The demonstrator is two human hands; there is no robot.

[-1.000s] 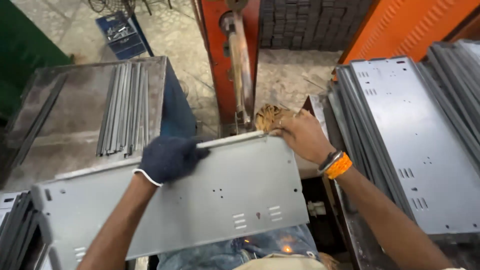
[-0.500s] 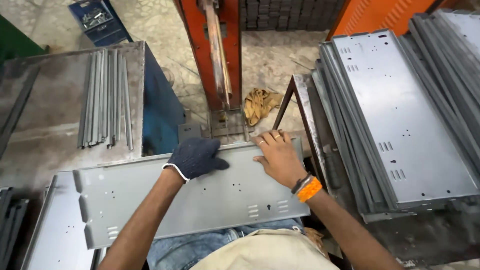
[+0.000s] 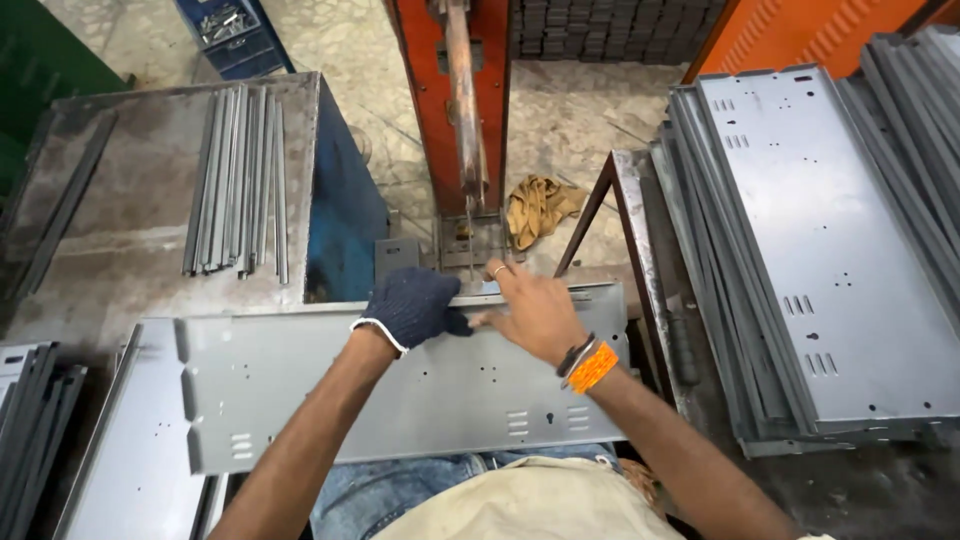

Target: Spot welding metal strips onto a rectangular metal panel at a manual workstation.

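A long grey sheet-metal panel with punched holes and slots lies across my lap, its far edge toward an orange press machine. My left hand, in a dark knitted glove, grips the panel's far edge near the middle. My bare right hand, with a ring and orange wristbands, rests flat on the panel right beside it, fingers pointing left along the edge. The two hands almost touch. The machine's vertical arm hangs just beyond the panel edge.
A stack of similar panels leans on a frame at right. A steel table at left bears several thin metal strips. More panels lie at lower left. A yellow rag lies on the floor; a blue crate stands far back.
The panel has shifted right and toward the machine. My right hand slid left along the far edge to sit next to the gloved left hand.
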